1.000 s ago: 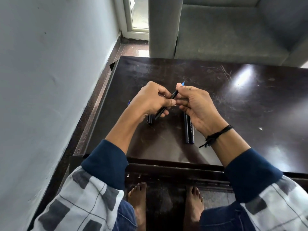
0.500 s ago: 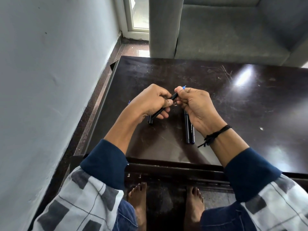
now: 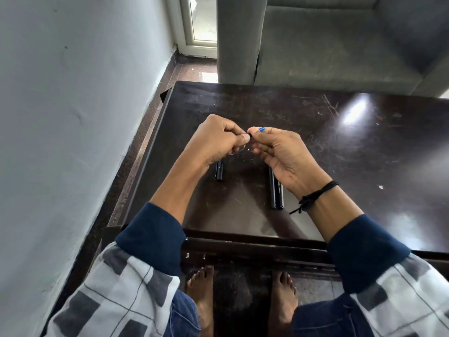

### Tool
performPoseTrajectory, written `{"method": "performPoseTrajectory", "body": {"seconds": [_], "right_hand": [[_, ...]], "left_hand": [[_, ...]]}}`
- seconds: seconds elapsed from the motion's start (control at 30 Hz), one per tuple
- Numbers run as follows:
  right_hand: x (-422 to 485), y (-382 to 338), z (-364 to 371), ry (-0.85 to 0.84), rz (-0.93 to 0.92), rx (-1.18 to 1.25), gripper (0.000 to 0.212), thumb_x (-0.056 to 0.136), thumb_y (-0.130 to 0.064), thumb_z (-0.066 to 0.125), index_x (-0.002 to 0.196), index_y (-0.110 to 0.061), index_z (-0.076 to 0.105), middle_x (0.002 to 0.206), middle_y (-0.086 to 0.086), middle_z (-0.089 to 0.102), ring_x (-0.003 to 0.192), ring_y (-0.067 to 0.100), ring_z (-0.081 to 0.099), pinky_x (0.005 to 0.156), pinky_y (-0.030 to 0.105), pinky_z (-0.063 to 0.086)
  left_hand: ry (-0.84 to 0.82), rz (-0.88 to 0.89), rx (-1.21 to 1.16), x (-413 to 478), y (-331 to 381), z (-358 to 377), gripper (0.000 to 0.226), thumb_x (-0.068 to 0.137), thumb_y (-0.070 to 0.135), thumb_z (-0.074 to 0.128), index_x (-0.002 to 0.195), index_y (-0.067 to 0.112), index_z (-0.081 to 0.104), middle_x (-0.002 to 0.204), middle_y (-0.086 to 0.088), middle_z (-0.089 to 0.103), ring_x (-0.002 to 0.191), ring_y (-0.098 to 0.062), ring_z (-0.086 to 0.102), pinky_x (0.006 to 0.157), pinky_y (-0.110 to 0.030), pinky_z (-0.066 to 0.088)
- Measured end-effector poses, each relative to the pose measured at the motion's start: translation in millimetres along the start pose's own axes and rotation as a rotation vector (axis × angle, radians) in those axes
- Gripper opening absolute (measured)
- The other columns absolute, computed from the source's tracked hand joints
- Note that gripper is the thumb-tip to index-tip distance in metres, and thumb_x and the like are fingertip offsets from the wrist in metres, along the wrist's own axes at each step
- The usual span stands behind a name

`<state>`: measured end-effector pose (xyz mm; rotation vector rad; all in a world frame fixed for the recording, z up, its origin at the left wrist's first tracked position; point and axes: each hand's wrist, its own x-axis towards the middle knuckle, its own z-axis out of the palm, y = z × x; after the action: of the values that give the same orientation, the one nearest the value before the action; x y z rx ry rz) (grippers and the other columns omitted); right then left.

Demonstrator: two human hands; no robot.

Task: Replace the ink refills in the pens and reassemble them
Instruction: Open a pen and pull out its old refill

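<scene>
Hands meet above the middle of a dark, scratched table [image 3: 315, 147], fingertips almost touching. The left hand [image 3: 213, 142] is curled shut, thumb pressed against the forefinger, and a black pen barrel [image 3: 219, 171] sticks out below its heel toward six o'clock, its lower end close to the tabletop or on it; whether the hand grips that barrel or only covers its top cannot be told. The right hand [image 3: 281, 152] is closed in a pinch on a small blue-tipped piece [image 3: 262, 129], most likely the end of a refill, which pokes out toward two o'clock from between thumb and forefinger; the rest of it is hidden in the fingers. A tiny pale glint shows in the gap under the two hands, too small to name. At five o'clock from the hands, partly under the right palm, two black pens [image 3: 276, 190] lie side by side and touching on the table, running straight toward six o'clock. The right-hand one of the pair carries a line of white print along its barrel, but the letters are too small and blurred to read, and no brand can be made out. A black cord bracelet [image 3: 315, 195] is tied round the right wrist. At twelve o'clock beyond the table stands a grey sofa [image 3: 340, 45]; a pale wall [image 3: 73, 117] runs along nine o'clock.
</scene>
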<state>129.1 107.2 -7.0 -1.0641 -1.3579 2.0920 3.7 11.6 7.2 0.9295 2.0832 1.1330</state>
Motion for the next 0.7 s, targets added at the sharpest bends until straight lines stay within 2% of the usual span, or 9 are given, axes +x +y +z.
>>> {"method": "performPoseTrajectory", "body": {"seconds": [0.13,0.27,0.4,0.53,0.6,0.7], "right_hand": [[-3,1,6,-0.022,0.032,0.016,0.007,0.093,0.000,0.068,0.097,-0.001,0.074,0.073,0.005,0.070,0.061,0.007,0.062,0.063,0.018,0.055],[-6,-1,8,-0.076,0.055,0.058,0.010,0.092,0.002,0.067,0.098,-0.001,0.074,0.078,0.008,0.072,0.065,0.009,0.067,0.067,0.018,0.059],[-8,-5,6,-0.093,0.065,0.137,0.009,0.092,0.001,0.068,0.098,-0.003,0.073,0.079,0.008,0.074,0.069,0.011,0.070,0.068,0.017,0.059],[-9,-4,6,-0.093,0.081,0.188,0.013,0.090,0.003,0.070,0.102,-0.001,0.071,0.083,0.010,0.076,0.074,0.014,0.074,0.071,0.018,0.061],[-9,-3,7,-0.097,0.083,0.193,0.013,0.090,0.003,0.070,0.102,-0.001,0.071,0.084,0.011,0.076,0.075,0.015,0.074,0.072,0.019,0.061],[-9,-1,9,-0.099,0.063,0.168,0.009,0.089,0.004,0.071,0.095,-0.003,0.071,0.083,0.011,0.076,0.074,0.015,0.075,0.075,0.019,0.062]], "left_hand": [[-0.040,0.019,0.018,3,-3,-12,0.005,0.085,0.015,0.078,0.088,0.013,0.080,0.076,-0.006,0.076,0.068,-0.008,0.067,0.067,-0.023,0.054],[-0.051,-0.001,-0.095,1,-5,-30,0.016,0.077,0.011,0.084,0.092,0.007,0.079,0.077,-0.010,0.077,0.068,-0.011,0.070,0.065,-0.022,0.057],[0.019,-0.043,-0.384,-2,-2,-44,0.016,0.078,0.003,0.080,0.093,0.006,0.077,0.078,-0.008,0.076,0.068,-0.012,0.071,0.065,-0.015,0.056],[0.090,-0.096,-0.811,-1,0,-45,0.029,0.081,-0.009,0.071,0.109,0.000,0.070,0.094,-0.014,0.075,0.085,-0.022,0.076,0.075,-0.022,0.059],[0.049,-0.123,-0.842,-3,3,-36,0.028,0.086,-0.009,0.067,0.112,0.000,0.068,0.098,-0.018,0.076,0.092,-0.024,0.076,0.076,-0.025,0.060],[-0.001,-0.135,-0.751,-6,7,-19,0.024,0.091,-0.007,0.062,0.114,-0.002,0.067,0.102,-0.022,0.075,0.097,-0.025,0.075,0.077,-0.026,0.061]]}}
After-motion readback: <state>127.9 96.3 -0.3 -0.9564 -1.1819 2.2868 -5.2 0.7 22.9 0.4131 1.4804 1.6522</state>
